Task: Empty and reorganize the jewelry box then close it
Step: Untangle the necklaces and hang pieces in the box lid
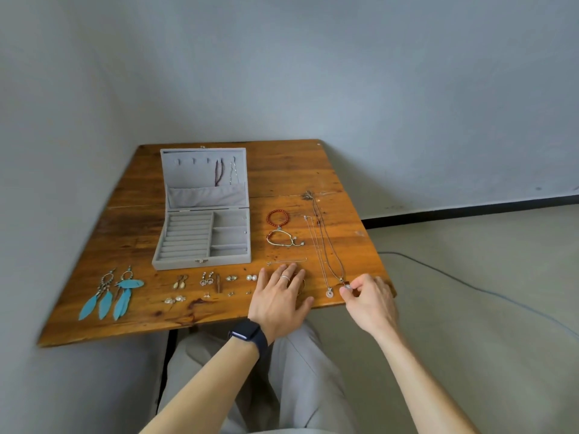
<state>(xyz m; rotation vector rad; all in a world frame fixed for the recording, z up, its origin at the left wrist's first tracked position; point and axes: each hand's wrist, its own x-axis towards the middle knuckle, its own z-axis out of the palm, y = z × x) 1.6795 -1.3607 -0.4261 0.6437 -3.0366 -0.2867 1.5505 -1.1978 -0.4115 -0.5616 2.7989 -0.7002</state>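
The grey jewelry box point(200, 255) stands open on the wooden table point(131, 233); its tray compartments look empty, and two chains point(219, 172) hang inside the lid. My right hand point(371, 303) pinches the pendant point(347, 287) of a long necklace point(326, 236) laid out at the table's right. A second necklace point(316, 252) lies just left of it. My left hand point(280, 297) rests flat on the table with fingers straight, partly covering a bangle point(302, 285). A red bead bracelet point(277, 218) and a pale cord bracelet point(283, 240) lie right of the box.
Two turquoise feather earrings point(111, 294) lie at the front left. Several small earrings and pearl studs point(251, 277) sit in rows in front of the box. A thin chain point(286, 262) lies above my left hand. A cable point(470, 285) runs across the floor at the right.
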